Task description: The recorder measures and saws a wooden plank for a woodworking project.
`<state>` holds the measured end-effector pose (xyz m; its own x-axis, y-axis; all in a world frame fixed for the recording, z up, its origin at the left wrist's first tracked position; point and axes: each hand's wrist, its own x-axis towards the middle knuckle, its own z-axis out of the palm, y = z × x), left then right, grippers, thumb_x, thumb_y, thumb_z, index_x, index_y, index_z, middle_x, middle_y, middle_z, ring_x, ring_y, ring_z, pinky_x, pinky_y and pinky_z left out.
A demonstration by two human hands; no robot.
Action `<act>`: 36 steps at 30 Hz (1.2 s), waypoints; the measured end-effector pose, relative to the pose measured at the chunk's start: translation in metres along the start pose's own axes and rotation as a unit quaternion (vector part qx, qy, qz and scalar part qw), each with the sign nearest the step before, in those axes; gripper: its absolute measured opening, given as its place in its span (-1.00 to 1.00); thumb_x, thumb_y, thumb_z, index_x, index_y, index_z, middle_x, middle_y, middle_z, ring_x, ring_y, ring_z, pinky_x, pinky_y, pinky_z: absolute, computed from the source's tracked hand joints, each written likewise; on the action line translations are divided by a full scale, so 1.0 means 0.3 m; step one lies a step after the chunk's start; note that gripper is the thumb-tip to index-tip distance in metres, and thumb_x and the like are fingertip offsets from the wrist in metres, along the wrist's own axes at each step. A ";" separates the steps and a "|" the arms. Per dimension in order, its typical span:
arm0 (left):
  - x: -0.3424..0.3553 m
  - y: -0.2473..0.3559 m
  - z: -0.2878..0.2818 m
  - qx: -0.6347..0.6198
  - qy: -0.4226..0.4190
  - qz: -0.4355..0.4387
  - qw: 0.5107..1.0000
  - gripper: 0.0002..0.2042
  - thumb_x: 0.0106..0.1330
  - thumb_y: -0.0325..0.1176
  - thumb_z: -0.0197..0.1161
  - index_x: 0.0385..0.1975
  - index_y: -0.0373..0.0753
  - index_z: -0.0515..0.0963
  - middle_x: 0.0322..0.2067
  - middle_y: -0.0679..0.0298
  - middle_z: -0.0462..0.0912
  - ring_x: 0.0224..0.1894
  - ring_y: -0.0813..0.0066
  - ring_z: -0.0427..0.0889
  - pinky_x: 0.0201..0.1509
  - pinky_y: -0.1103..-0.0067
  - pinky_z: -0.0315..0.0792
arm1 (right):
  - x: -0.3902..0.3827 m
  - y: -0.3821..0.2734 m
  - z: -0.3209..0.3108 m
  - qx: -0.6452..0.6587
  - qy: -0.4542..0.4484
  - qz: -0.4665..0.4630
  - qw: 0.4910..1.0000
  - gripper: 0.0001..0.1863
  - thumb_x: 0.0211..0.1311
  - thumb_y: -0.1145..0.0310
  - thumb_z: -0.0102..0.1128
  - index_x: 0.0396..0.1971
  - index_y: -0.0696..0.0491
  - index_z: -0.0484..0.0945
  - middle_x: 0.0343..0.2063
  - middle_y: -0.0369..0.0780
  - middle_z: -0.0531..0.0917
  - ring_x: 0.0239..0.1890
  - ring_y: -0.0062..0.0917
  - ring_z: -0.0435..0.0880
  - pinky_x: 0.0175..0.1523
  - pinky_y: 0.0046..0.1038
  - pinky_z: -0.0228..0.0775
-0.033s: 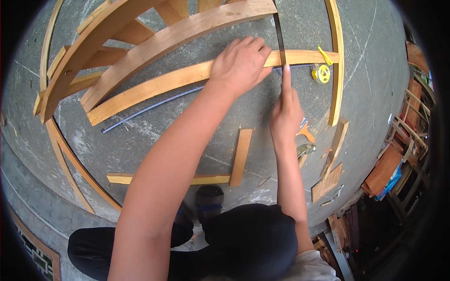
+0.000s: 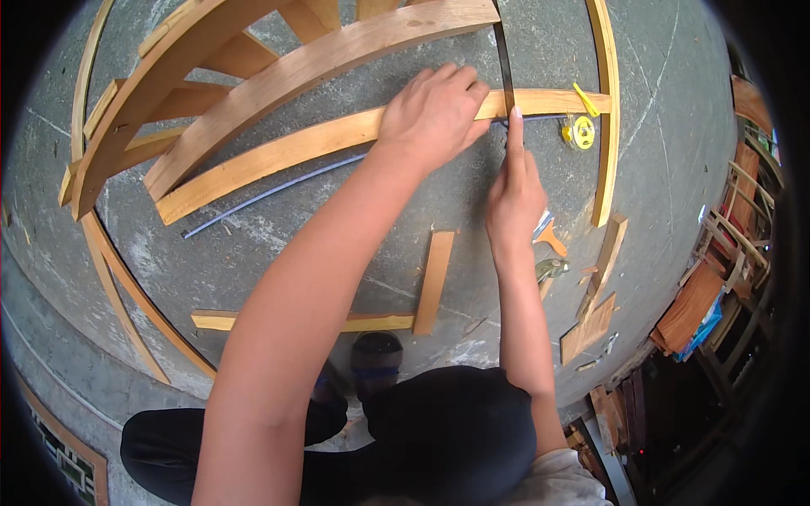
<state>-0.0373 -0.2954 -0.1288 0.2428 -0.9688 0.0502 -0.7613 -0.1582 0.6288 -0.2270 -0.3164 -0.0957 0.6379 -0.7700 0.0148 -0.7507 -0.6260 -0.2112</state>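
My left hand [image 2: 434, 110] lies over a long light wooden strip [image 2: 270, 160], its fingers bent over the far edge and the thumb along the near side. My right hand [image 2: 515, 202] is closed round the handle of what looks like a hand saw [image 2: 504, 59], seen nearly edge-on. The index finger stretches along the tool, and the fist hides its handle. The long dark blade crosses the strip just right of my left hand and runs away past the end of a thicker wooden piece [image 2: 371, 46].
A slatted wooden frame [image 2: 126, 118] stands at the far left. On the concrete floor lie a yellow-and-clear tape measure [image 2: 579, 132], an orange-handled brush [image 2: 552, 239], a blue strip [image 2: 278, 192] and wooden offcuts [image 2: 434, 278]. Stacked wood [image 2: 692, 304] lines the right side.
My right hand has slid slightly forward, away from me, along with the hand saw. My left hand stays where it was on the wooden strip.
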 end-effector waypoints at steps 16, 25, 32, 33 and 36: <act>-0.018 -0.003 -0.010 -0.029 -0.003 -0.023 0.999 -0.65 0.26 -0.16 0.40 -0.04 -0.17 0.63 -0.10 0.29 0.59 0.08 0.26 0.60 0.18 0.35 0.54 | -0.236 0.057 0.029 0.009 -0.008 0.007 1.000 -0.10 0.21 0.72 0.08 0.57 -0.11 0.13 -0.35 -0.12 0.53 -0.48 -0.21 0.57 -0.40 -0.25 0.46; -0.015 0.000 -0.001 -0.014 0.008 -0.022 1.000 -0.64 0.26 -0.14 0.40 0.00 -0.14 0.64 -0.09 0.31 0.59 0.08 0.28 0.60 0.20 0.37 0.54 | -0.198 0.052 0.037 -0.004 -0.001 0.014 1.000 -0.12 0.26 0.69 0.11 0.58 -0.11 0.13 -0.38 -0.14 0.51 -0.48 -0.26 0.56 -0.41 -0.24 0.43; -0.009 -0.002 -0.017 -0.011 -0.005 -0.014 1.000 -0.63 0.26 -0.12 0.40 -0.01 -0.17 0.63 -0.08 0.29 0.58 0.07 0.26 0.59 0.18 0.38 0.53 | -0.042 0.021 0.044 0.016 0.018 -0.013 1.000 -0.09 0.21 0.72 0.09 0.58 -0.09 0.10 -0.38 -0.12 0.50 -0.48 -0.22 0.54 -0.35 -0.22 0.42; -0.006 0.007 -0.023 -0.023 -0.021 -0.019 0.999 -0.63 0.26 -0.12 0.40 -0.02 -0.17 0.63 -0.08 0.28 0.57 0.07 0.25 0.58 0.18 0.39 0.53 | -0.086 0.044 0.041 0.021 0.026 -0.018 0.999 -0.09 0.21 0.72 0.09 0.58 -0.09 0.10 -0.38 -0.12 0.50 -0.48 -0.22 0.54 -0.35 -0.22 0.42; -0.017 0.000 -0.008 -0.025 0.003 -0.001 1.000 -0.64 0.26 -0.14 0.40 -0.02 -0.18 0.63 -0.07 0.26 0.57 0.07 0.25 0.57 0.18 0.38 0.51 | -0.215 0.060 0.028 0.018 0.019 -0.009 1.000 -0.10 0.23 0.70 0.08 0.58 -0.12 0.11 -0.36 -0.11 0.50 -0.48 -0.21 0.55 -0.37 -0.20 0.41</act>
<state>-0.0370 -0.2900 -0.1273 0.2480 -0.9673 0.0526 -0.7302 -0.1510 0.6663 -0.2802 -0.2769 -0.1087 0.6433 -0.7636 0.0551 -0.7325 -0.6348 -0.2458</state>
